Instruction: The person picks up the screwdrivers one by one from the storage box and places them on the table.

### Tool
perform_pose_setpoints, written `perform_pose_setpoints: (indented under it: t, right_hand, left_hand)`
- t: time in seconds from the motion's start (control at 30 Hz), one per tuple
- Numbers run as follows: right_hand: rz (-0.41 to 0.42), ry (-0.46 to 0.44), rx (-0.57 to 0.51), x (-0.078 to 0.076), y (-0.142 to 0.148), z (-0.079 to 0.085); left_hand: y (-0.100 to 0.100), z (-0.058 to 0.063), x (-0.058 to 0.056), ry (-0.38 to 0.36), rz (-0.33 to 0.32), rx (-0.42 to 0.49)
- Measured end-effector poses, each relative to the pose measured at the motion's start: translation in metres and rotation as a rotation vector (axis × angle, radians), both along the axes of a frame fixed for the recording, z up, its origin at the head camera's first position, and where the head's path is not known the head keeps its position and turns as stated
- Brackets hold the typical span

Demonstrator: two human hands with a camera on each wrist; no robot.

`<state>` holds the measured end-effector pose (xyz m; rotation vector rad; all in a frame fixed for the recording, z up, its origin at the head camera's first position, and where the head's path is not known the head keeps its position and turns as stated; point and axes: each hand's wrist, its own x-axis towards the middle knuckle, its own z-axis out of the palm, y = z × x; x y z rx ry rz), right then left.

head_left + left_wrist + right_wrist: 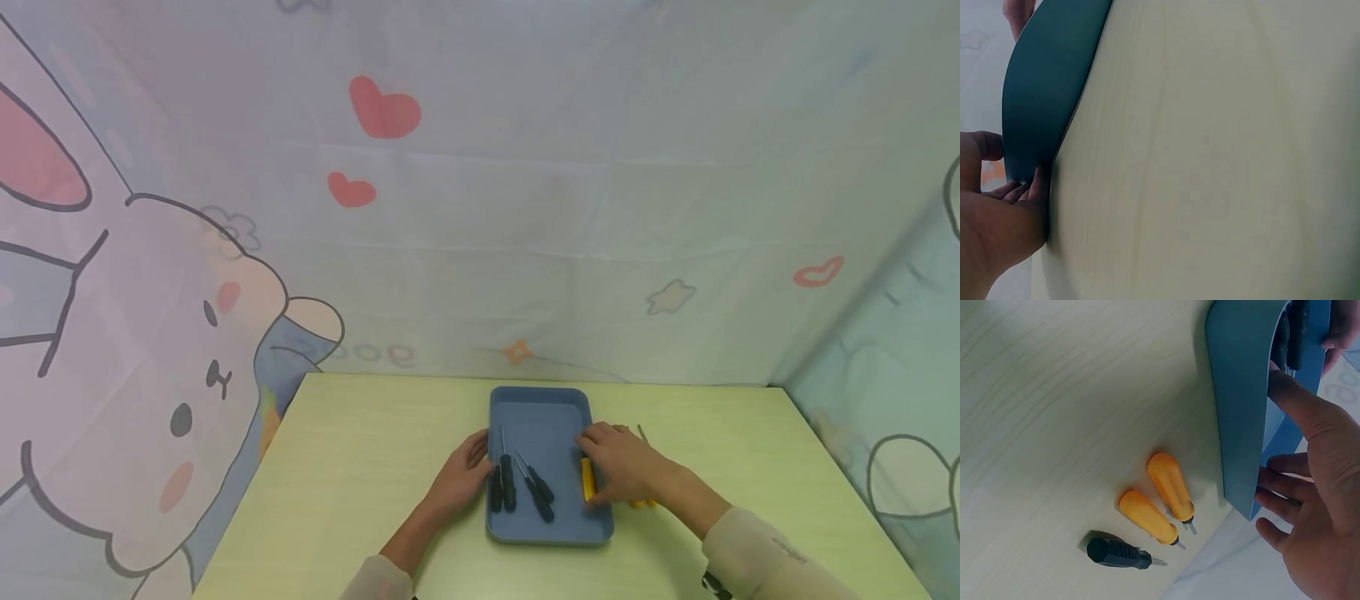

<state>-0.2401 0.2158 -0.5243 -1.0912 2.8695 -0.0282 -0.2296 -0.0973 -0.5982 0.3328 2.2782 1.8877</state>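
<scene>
A blue rectangular tray lies on the table. On its left side, several black-handled screwdrivers lie flat. A yellow-handled screwdriver lies along the right inner wall. At the left wall my left hand grips the tray, its thumb and fingers around the edge in the left wrist view. My right hand reaches over the right wall, thumb and fingers spread about the yellow screwdriver. In the right wrist view that wall hides the fingertips, so I cannot tell whether they hold it.
Outside the tray's right side, two yellow-handled screwdrivers and one black-handled screwdriver lie on the pale wooden table. My right hand partly covers them in the head view. A printed cloth hangs behind the table.
</scene>
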Motion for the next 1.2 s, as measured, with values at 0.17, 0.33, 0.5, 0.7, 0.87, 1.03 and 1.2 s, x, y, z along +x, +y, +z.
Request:
perform_pose_setpoints:
  t: [0.17, 0.33, 0.5, 0.7, 0.87, 1.03, 1.2]
  right_hand:
    - [0.027, 0.063, 0.062, 0.0001, 0.0000, -0.0050]
    - [0.057, 0.125, 0.097, 0.0010, -0.0019, -0.0052]
    - [0.068, 0.144, 0.144, 0.0004, -0.0048, -0.0065]
    - [0.060, 0.137, 0.171, -0.0012, -0.0070, -0.0086]
    - [0.055, 0.095, 0.148, -0.0031, -0.0076, -0.0055]
    - [0.051, 0.042, 0.130, -0.0052, -0.0069, -0.0046]
    - [0.029, -0.013, 0.133, -0.0067, -0.0087, -0.0048]
  left_hand:
    - [0.0004, 0.0005, 0.0002, 0.007, -0.003, 0.005]
    - [0.0008, -0.0001, 0.0003, 0.008, -0.002, 0.003]
    - [0.0013, -0.0027, 0.0002, 0.002, 0.002, 0.001]
    - [0.0018, -0.0031, 0.0001, -0.001, 0.005, 0.009]
    - [0.0014, -0.0019, -0.0003, 0.003, 0.009, 0.002]
    - [0.0008, -0.0026, -0.0013, 0.005, 0.005, -0.003]
    - [0.0003, -0.0023, -0.0016, 0.005, 0.007, -0.013]
